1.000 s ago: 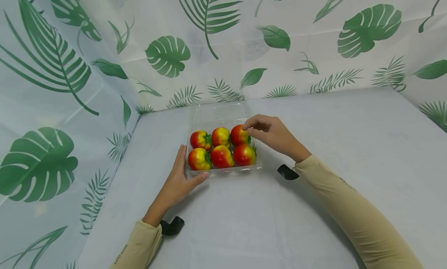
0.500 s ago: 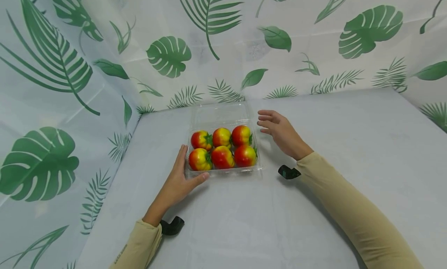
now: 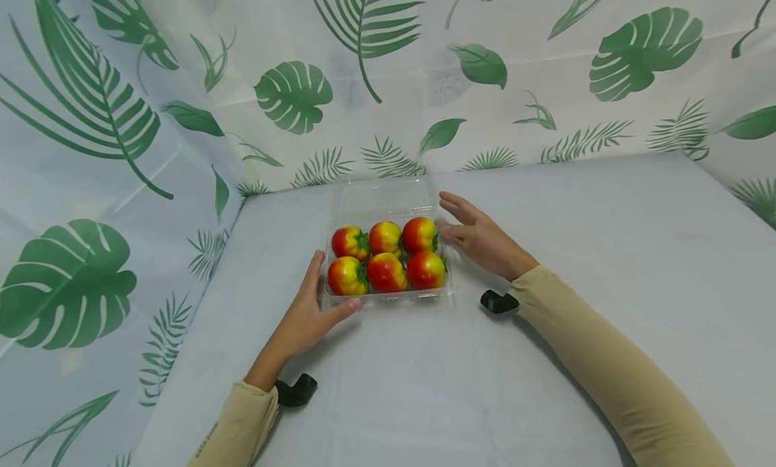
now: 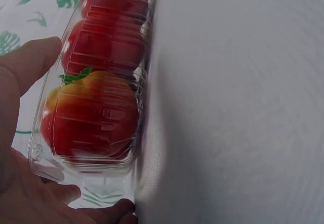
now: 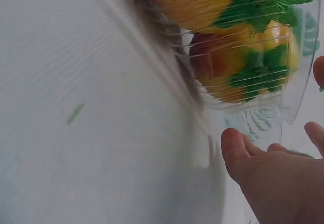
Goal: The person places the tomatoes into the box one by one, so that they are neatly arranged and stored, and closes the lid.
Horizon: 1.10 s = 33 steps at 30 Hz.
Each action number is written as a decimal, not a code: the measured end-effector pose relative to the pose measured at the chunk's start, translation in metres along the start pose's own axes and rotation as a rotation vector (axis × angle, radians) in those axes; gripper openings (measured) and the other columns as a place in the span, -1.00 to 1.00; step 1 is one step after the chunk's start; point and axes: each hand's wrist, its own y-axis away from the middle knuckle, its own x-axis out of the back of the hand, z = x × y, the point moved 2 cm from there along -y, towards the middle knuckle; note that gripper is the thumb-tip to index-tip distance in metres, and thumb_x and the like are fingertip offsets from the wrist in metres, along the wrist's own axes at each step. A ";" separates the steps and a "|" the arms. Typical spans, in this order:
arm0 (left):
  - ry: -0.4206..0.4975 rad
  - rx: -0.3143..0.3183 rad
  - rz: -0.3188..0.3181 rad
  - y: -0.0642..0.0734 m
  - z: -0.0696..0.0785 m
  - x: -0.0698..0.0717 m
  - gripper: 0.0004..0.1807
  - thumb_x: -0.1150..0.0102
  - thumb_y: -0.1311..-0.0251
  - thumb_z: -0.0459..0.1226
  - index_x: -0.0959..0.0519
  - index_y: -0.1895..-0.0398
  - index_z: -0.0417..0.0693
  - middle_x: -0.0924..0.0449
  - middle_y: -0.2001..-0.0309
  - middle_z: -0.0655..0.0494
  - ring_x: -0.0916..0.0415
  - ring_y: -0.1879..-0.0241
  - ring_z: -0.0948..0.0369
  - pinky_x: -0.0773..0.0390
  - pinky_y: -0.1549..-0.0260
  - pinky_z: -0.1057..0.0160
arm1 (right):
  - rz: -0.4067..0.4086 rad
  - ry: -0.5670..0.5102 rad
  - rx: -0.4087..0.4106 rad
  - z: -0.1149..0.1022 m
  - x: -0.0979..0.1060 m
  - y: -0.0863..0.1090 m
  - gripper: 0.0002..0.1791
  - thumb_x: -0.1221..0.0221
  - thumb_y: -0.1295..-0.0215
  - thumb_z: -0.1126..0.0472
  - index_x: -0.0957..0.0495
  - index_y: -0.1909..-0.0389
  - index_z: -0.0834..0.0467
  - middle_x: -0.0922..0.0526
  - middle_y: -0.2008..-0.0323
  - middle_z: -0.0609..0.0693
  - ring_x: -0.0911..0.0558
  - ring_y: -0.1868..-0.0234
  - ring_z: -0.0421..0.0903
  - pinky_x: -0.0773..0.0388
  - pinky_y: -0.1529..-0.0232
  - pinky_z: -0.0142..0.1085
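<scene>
A clear plastic clamshell box (image 3: 400, 294) sits on the table, its lid (image 3: 383, 196) folded back at the far side. Several shiny red-and-yellow fruits (image 3: 386, 273) with green leafy tops fill it in two rows. My left hand (image 3: 306, 319) lies along the box's left side, fingers straight, thumb extended by the near left corner. In the left wrist view, fruits (image 4: 96, 117) show through the ribbed wall. Beside the box's right side, my right hand (image 3: 485, 241) holds nothing, fingers extended and spread. The right wrist view shows its fingers apart from the box's wall (image 5: 238, 95).
A pale cloth covers the table (image 3: 424, 386). White fabric with green leaf prints (image 3: 400, 83) hangs along the back and sides. A dark wrist-worn device (image 3: 296, 390) sits below the left wrist, another (image 3: 500, 302) below the right.
My right hand has left the far right fruit, moved off to the right with its fingers spreading, then come back slightly towards the box's right side. The left hand has hardly moved.
</scene>
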 end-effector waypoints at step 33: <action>0.128 -0.006 0.025 0.001 -0.001 0.009 -0.08 -0.17 -0.59 -0.01 0.10 -0.79 0.10 0.16 -0.75 0.07 0.03 -0.65 -0.21 -0.03 -0.56 -0.23 | 0.074 0.023 0.073 0.010 -0.003 -0.003 -0.08 -0.09 -0.49 0.54 0.05 -0.75 0.05 0.07 -0.72 -0.08 -0.27 -0.58 0.23 -0.20 -0.58 -0.01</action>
